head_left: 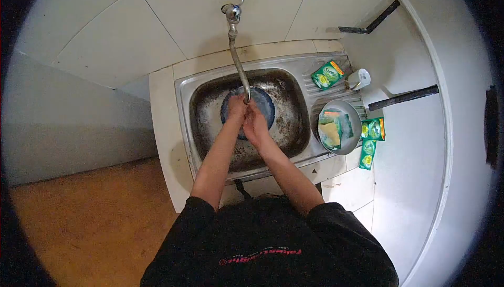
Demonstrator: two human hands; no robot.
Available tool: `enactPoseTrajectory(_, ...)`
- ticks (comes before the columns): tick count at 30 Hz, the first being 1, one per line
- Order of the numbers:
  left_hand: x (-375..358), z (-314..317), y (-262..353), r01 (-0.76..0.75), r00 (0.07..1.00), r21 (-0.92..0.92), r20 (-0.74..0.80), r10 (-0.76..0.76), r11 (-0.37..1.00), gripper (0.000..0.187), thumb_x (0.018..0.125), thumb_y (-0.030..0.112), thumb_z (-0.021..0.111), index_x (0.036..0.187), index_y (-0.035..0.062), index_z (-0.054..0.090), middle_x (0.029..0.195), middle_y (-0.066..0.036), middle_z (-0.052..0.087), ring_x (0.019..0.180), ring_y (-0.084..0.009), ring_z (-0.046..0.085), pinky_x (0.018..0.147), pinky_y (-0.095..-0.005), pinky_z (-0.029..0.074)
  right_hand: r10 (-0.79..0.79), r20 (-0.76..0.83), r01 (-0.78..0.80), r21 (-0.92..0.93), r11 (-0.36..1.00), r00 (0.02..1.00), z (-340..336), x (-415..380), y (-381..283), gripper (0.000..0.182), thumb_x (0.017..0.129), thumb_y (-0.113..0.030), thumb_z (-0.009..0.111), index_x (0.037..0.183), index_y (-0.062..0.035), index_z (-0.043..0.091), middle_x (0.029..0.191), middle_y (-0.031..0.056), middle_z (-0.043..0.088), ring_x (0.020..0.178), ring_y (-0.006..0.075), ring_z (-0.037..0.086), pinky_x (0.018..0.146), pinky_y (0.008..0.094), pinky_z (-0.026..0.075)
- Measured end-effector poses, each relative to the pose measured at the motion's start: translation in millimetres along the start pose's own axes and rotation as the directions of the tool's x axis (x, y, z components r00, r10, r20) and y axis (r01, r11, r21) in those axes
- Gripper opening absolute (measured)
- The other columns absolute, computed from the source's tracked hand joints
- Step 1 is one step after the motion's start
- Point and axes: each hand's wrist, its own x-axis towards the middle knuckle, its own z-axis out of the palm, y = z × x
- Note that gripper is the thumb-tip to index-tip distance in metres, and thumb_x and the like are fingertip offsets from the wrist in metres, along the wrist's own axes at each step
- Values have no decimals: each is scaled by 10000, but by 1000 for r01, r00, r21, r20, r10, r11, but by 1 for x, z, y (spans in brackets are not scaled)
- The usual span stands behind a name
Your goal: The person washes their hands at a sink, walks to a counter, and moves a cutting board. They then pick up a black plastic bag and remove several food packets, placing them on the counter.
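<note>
My left hand [237, 108] and my right hand [255, 124] come together just under the spout of the tap [241, 69], over a round dark blue basin [269, 109]. Both hands look wet, fingers stretched out and no object showing between them. The spout end covers part of the fingertips. The basin stands in the stained metal sink [287, 129], with cloudy, pale contents around my hands.
On the drainboard to the right sits a grey bowl [355, 142] holding a yellow-and-green sponge [329, 133]. Green packets [327, 74] and a white-topped cup [359, 79] stand near it. Black brackets [403, 98] jut from the right wall.
</note>
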Motion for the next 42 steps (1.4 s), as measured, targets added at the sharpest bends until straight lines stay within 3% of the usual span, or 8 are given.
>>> enactPoseTrajectory(5,-8,3,9,-110,983,92,158,94,990,279,883,313,662,875,37,623,807,-74,636,687,-173,608,579,-321,479,-25,-11,25,-15,1000,1000,-2,-12,-8,412,1001,-203,423,1394,-79,410,1337,27,509,1211,161,478,1042,313,348)
enactPoseTrajectory(8,-23,8,26,18,1000,392,3,-21,920,270,889,310,660,885,49,593,815,-60,628,707,-167,607,595,-310,487,17,-49,-17,7,1000,999,-6,-21,-12,399,995,-181,451,1378,-69,431,1352,32,499,1229,159,471,1063,309,344)
enactPoseTrajectory(14,-57,4,21,224,929,-344,359,-93,912,309,925,312,615,1084,53,560,849,-81,623,869,-266,647,769,-408,550,47,-58,-36,169,985,997,-29,20,4,340,993,-123,442,1315,-19,473,1331,105,518,1219,232,504,1044,334,417)
enactPoseTrajectory(16,-72,5,18,217,920,-568,391,29,794,324,989,284,489,1175,20,503,1086,-140,624,1032,-288,607,900,-414,504,56,-5,-53,247,968,998,-16,29,7,335,998,-124,429,1302,10,471,1319,139,526,1222,263,509,1031,343,438)
enactPoseTrajectory(25,-103,-15,18,260,919,-538,394,-33,802,489,975,298,520,1386,66,392,1310,-110,517,1189,-270,519,1000,-431,435,128,153,-156,185,970,980,15,50,7,415,1017,-166,321,1299,129,397,1332,266,475,1279,337,453,1090,412,398)
enactPoseTrajectory(29,-104,-10,21,309,880,-445,468,-77,841,551,939,311,592,1390,73,383,1308,-100,512,1207,-261,500,1013,-422,422,144,55,-153,458,875,988,17,59,2,459,1005,-181,300,1334,135,358,1364,271,440,1290,356,432,1100,419,379)
enactPoseTrajectory(34,-73,-1,19,200,954,-425,292,-76,883,583,878,344,680,1332,74,433,1223,-88,548,1100,-238,554,910,-393,471,77,149,-148,554,819,986,13,47,3,444,1001,-201,357,1308,119,384,1316,262,491,1240,359,486,1048,433,430)
enactPoseTrajectory(42,-53,-14,46,62,998,-249,-4,-65,967,415,881,362,674,1144,59,569,1014,-75,616,859,-213,600,716,-380,502,2,54,-1,-1,1000,999,28,6,11,481,1020,-339,345,1365,-7,399,1400,110,465,1297,238,434,1107,346,313)
